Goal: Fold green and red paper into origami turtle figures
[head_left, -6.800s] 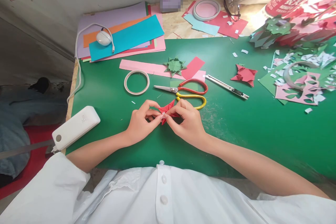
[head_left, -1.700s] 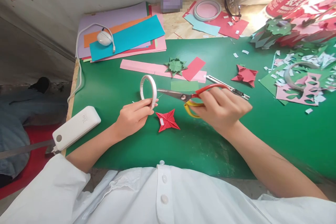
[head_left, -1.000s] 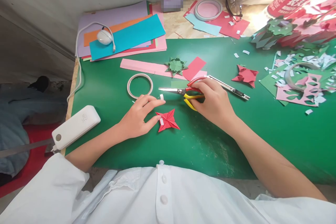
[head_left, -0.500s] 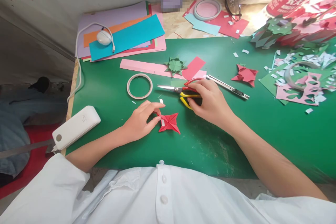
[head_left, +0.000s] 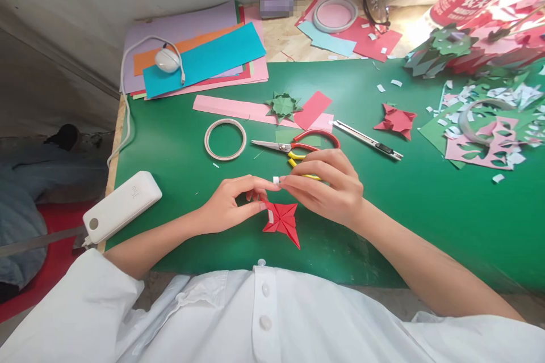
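My left hand (head_left: pixel 232 204) pinches the left corner of a folded red paper star (head_left: pixel 283 219) between thumb and fingers. A white strip lies on the star's left side. At my left index fingertip is a small white piece (head_left: pixel 276 180), and the thumb and index finger of my right hand (head_left: pixel 330 190) are closed on its right side. Just beyond my right hand lie scissors (head_left: pixel 283 147) with red and yellow handles, slightly open and not held. A tape roll (head_left: pixel 225 139) rests left of the scissors.
A utility knife (head_left: pixel 367 140), green folded star (head_left: pixel 284 106) and second red star (head_left: pixel 397 121) lie farther back. Colored sheets (head_left: pixel 204 57) are at back left, a white power bank (head_left: pixel 122 207) at left, paper scraps (head_left: pixel 481 144) at right.
My right hand has let go of the scissors and moved down-left to the white piece at my left fingertip. The red star, still in my left hand, has shifted slightly right and nearer, and turned.
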The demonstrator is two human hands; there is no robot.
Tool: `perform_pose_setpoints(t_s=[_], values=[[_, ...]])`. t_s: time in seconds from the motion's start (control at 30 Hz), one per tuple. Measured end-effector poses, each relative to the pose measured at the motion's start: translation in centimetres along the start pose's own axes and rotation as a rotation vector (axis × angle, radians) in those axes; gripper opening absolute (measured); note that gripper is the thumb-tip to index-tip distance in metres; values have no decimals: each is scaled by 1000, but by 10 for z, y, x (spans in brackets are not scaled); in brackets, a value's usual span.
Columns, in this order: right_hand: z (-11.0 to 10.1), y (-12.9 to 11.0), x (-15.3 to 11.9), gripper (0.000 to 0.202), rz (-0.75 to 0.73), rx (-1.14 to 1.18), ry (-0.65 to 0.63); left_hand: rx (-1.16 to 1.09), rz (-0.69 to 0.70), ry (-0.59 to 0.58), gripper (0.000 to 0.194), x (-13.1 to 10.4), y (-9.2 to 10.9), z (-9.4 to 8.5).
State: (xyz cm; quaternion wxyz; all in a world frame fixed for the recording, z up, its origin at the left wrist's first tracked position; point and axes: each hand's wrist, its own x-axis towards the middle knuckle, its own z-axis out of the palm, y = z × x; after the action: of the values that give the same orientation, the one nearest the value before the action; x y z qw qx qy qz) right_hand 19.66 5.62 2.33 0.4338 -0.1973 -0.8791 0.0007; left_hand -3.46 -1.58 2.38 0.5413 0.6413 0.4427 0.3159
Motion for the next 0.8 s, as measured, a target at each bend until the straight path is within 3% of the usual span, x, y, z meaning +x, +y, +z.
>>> perform_pose_setpoints(t_s=[0.33,0.47,0.6,0.7,0.8], values=[[8,-4,-6,20,-20,36,6,3,-4,-25,31,0,0,0],[7,-2,-6,19,24,-44,-4,29,51,27,48,-2,-1,5],[4,6,-6,14,38,-203,15,-133,-20,78,51,-3,-1,8],[-1,10,-4,9,188,-208,18,-228,-130,168,31,0,-1,5],[-6,5,1,10,442,-48,40,-293,-265,252,9,5,-2,2]])
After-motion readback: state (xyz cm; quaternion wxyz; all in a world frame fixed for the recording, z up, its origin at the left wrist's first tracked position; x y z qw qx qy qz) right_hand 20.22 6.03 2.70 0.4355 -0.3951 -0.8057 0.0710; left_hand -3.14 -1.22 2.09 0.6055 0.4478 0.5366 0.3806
